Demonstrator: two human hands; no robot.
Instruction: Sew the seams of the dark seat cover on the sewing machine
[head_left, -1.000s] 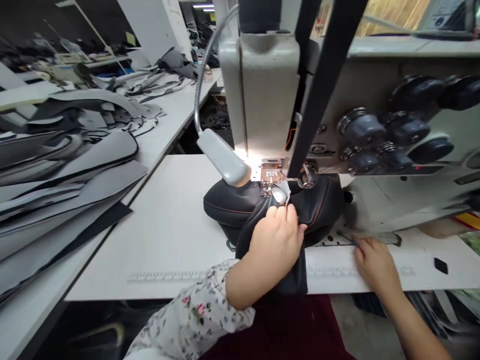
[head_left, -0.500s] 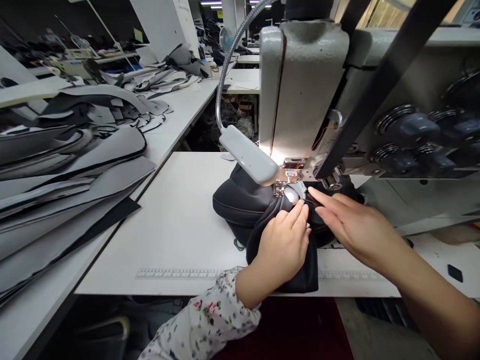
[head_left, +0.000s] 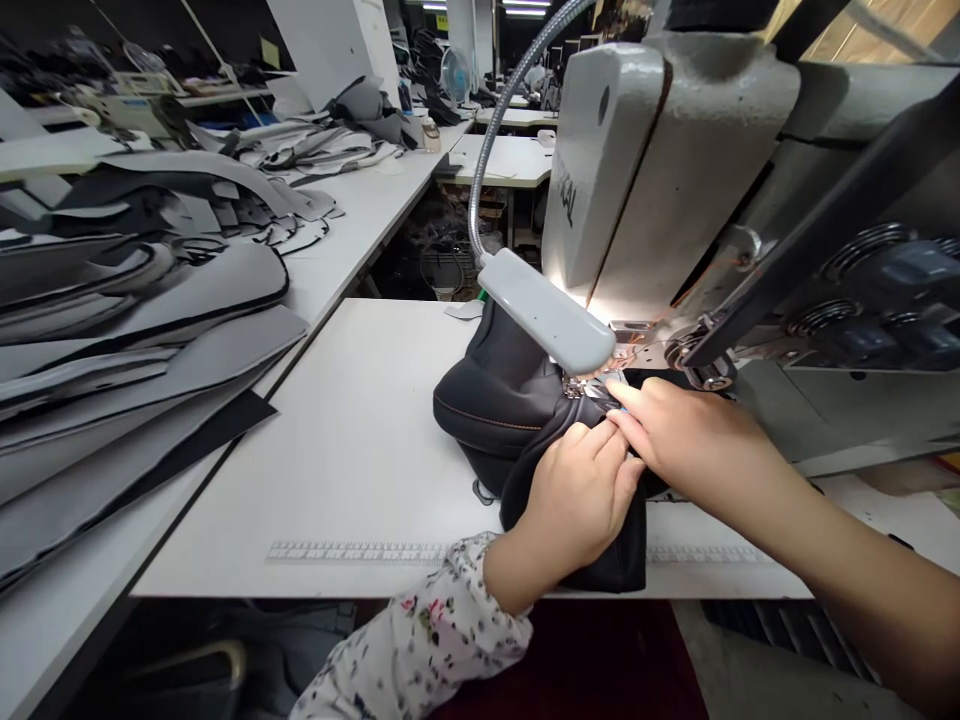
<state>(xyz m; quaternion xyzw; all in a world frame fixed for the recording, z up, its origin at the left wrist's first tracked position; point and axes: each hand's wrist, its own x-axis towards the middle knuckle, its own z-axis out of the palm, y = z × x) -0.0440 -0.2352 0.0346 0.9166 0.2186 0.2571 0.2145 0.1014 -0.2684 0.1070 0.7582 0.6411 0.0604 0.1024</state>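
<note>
A black leather-like cover [head_left: 491, 400] with orange stitching lies bunched under the presser foot [head_left: 574, 385] of a sewing machine [head_left: 675, 190]. My left hand [head_left: 577, 490] is closed on a fold of it, just in front of the foot. Close against the left fingertips, my right hand [head_left: 682, 425] has its thumb and index finger pinched together at the foot. Something small and shiny shows at those fingertips; its kind cannot be made out. A grey lamp head [head_left: 551, 315] on a bendy metal neck lights the spot and covers part of the needle area.
Stacked grey and black cut pieces [head_left: 150, 390] lie on the side table at left. A ruler scale [head_left: 352, 552] runs along the front edge of the white worktable [head_left: 315, 450]. A black strap [head_left: 817, 230] slants down in front of the machine's tension knobs [head_left: 855, 330].
My right hand has come from the machine bed at right up to the presser foot, beside my left hand. The left keeps its hold on the cover. The view has shifted.
</note>
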